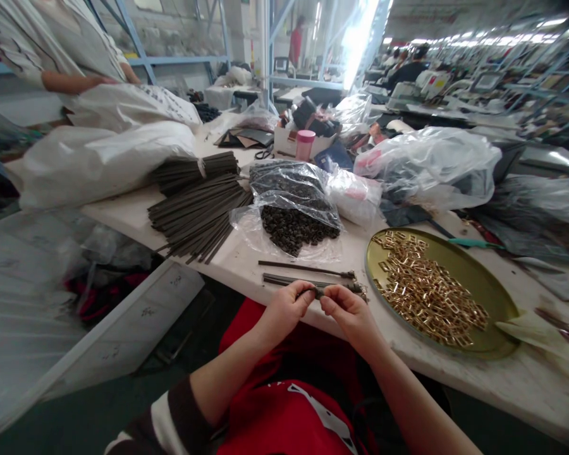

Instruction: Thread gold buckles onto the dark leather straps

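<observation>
Left hand [287, 308] and right hand [347, 308] pinch a dark piece [318, 292], likely light and pliable, best held at nine and three o'clock.

The left hand [285, 308] and right hand [349, 308] pinch a dark piece [318, 292] near gold buckles [431, 294].

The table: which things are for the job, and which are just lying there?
Likely for the job:
dark item between left hand and right hand
dark strips
small dark pieces
gold buckles

Probably just lying about:
pink-lidded jar
open box
</observation>
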`<state>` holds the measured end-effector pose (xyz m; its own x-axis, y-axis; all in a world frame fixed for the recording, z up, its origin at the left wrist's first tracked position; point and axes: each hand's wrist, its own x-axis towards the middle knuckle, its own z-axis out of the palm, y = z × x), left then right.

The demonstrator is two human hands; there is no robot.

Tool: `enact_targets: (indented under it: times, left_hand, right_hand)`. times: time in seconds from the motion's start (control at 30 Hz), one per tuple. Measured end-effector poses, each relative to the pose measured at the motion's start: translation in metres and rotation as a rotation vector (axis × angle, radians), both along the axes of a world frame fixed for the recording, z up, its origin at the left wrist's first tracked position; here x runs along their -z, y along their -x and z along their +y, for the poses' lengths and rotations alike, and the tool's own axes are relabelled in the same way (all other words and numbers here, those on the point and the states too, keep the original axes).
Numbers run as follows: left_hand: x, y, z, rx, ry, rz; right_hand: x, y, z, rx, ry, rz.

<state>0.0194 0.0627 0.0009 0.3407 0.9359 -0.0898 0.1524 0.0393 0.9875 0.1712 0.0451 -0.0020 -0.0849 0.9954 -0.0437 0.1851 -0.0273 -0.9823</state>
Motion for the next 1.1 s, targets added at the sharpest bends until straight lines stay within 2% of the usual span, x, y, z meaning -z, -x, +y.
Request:
enact_targets:
  times: [0.2, 0.37, 0.63, 0.73, 1.0, 1.1]
  left_hand:
    - [-0.001, -0.001, 0.004, -0.032, -0.143, 0.166]
    - [0.002, 0.000, 0.001, -0.058, -0.215, 0.347]
    - [0.003, -0.001, -0.002, -0.042, -0.219, 0.378]
    - [0.002, -0.001, -0.003, -0.042, -0.213, 0.358]
    - [-0.005, -0.002, -0.011, -0.025, -0.198, 0.300]
    - [-0.009, -0.002, -0.013, 0.004, -0.215, 0.327]
  right_hand:
    - [0.014, 0.009, -0.001, 0.130, 0.151, 0.317]
    - [0.018, 0.012, 0.002, 0.120, 0.282, 0.488]
    - [0.011, 0.013, 0.001, 0.177, 0.132, 0.253]
    - [0.013, 0.013, 0.000, 0.178, 0.133, 0.269]
    - [0.016, 0.007, -0.010, 0.046, 0.202, 0.377]
    - [0.014, 0.006, -0.010, 0.036, 0.178, 0.322]
